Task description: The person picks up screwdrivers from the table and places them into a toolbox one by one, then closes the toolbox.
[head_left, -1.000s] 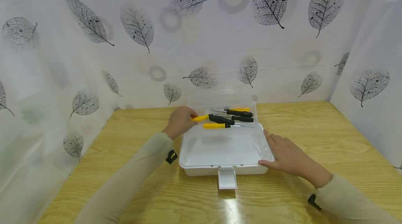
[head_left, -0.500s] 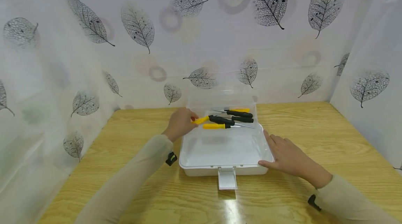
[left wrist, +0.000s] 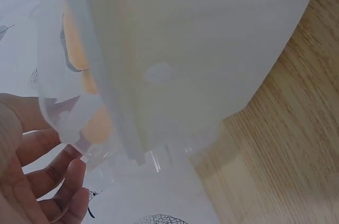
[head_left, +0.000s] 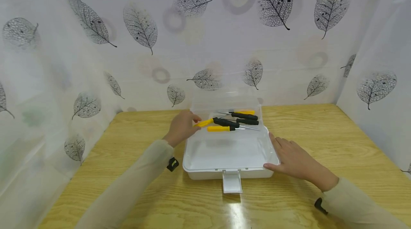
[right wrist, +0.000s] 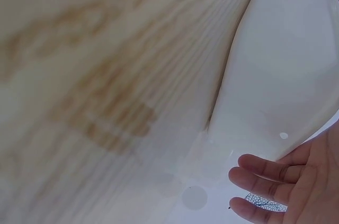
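A white plastic toolbox (head_left: 229,174) lies open on the table, its clear lid (head_left: 224,98) folded to the back. Several screwdrivers rest in the lid. My left hand (head_left: 181,125) pinches the end of one yellow handle (head_left: 205,122) between thumb and finger; in the left wrist view its other fingers (left wrist: 61,181) curl outside the lid wall. Beside that handle lie a yellow-handled screwdriver (head_left: 219,128) and a black-handled one (head_left: 226,122). My right hand (head_left: 290,157) rests against the box's right side, thumb on the front corner rim, fingers extended along the wall in the right wrist view.
More screwdrivers, with black handles (head_left: 247,121) and a yellow one (head_left: 245,112), lie toward the lid's right. The front latch (head_left: 232,182) hangs down over the wooden table (head_left: 144,186). Leaf-patterned sheeting (head_left: 208,43) stands behind and along both sides.
My left hand has drawn slightly left and down, tilting the yellow handle's near end lower. The right hand and the box stay as they were.
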The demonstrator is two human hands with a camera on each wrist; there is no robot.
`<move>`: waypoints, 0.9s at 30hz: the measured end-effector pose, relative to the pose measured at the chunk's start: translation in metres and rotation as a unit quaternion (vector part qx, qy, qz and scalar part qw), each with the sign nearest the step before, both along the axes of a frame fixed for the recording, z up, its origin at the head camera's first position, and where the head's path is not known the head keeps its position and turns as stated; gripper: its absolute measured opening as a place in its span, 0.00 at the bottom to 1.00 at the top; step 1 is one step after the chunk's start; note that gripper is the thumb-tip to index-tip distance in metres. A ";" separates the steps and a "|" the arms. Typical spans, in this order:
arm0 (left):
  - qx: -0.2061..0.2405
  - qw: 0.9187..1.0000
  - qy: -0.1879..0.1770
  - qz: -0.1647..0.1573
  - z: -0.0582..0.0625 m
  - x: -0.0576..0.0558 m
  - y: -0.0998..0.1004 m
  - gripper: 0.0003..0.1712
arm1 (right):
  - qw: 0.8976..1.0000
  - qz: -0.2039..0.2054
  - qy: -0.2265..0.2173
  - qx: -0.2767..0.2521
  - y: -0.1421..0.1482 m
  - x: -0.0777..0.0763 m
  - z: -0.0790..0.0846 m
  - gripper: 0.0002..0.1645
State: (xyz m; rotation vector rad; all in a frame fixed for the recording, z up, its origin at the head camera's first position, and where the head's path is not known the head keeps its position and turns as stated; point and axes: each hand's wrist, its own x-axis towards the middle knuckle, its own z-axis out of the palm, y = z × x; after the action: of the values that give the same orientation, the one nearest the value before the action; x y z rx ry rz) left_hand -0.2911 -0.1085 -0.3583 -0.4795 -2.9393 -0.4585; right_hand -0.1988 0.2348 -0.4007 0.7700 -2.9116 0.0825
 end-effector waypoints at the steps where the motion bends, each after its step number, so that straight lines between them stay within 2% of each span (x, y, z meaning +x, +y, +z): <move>1: 0.002 1.000 0.001 0.000 0.001 0.001 -0.001 0.16 | 1.000 -0.001 -0.001 0.000 0.000 0.000 0.000 0.60; 14: 0.012 1.000 -0.003 0.004 0.000 0.006 -0.006 0.17 | 1.000 -0.008 -0.013 0.005 -0.001 -0.001 0.002 0.61; 19: 0.023 1.000 -0.005 0.005 0.002 0.013 -0.008 0.20 | 1.000 -0.009 -0.013 0.013 -0.001 -0.001 0.003 0.62; 27: 0.060 0.998 0.017 -0.008 0.003 0.027 -0.014 0.23 | 0.999 -0.005 -0.007 0.033 -0.002 -0.001 0.007 0.63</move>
State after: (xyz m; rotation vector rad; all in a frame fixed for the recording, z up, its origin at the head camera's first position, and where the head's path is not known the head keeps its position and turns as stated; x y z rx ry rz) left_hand -0.2644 -0.1228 -0.3550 -0.4897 -2.8575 -0.6187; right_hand -0.2001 0.2333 -0.3935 0.7662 -2.9444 -0.0081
